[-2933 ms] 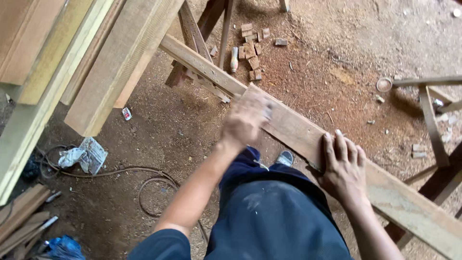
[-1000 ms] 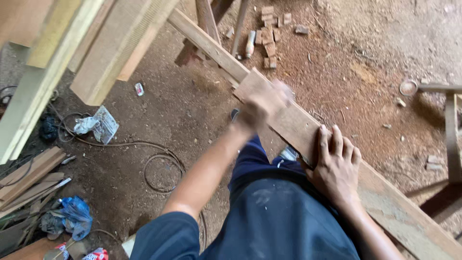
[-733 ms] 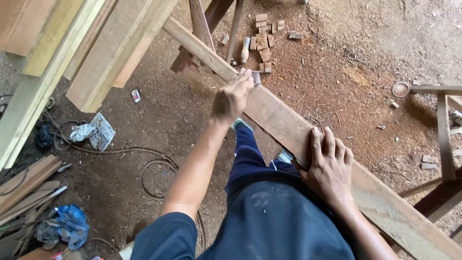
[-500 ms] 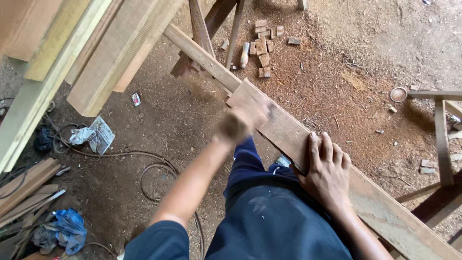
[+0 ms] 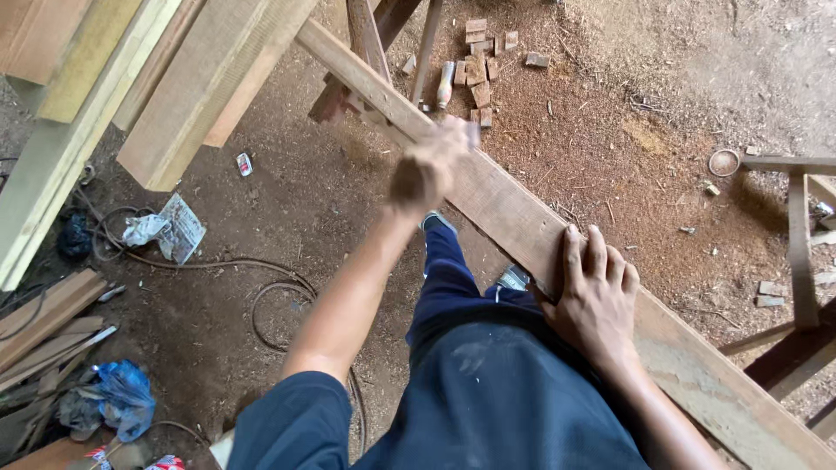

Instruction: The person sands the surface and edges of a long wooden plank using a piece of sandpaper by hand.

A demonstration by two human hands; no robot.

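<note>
Plank (image 5: pixel 514 218) running diagonally upper-left to lower-right, hands resting on it

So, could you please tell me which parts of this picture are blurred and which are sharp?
Head view: the left hand is smeared by motion blur on the long plank; the right hand, flat on that plank, is sharp, as is the sawdust floor.

even, soft daylight, brightest on the dirt floor (image 5: pixel 679 96) at upper right; dimmer at lower left, near the stacked timber (image 5: pixel 52 148). shadows are soft-edged, deepest beneath the plank (image 5: pixel 514 218). the left hand (image 5: pixel 431 170) is smeared by motion blur; the right hand (image 5: pixel 596 300) is sharp. mild wide-angle stretching at the edges. no glare.
</note>
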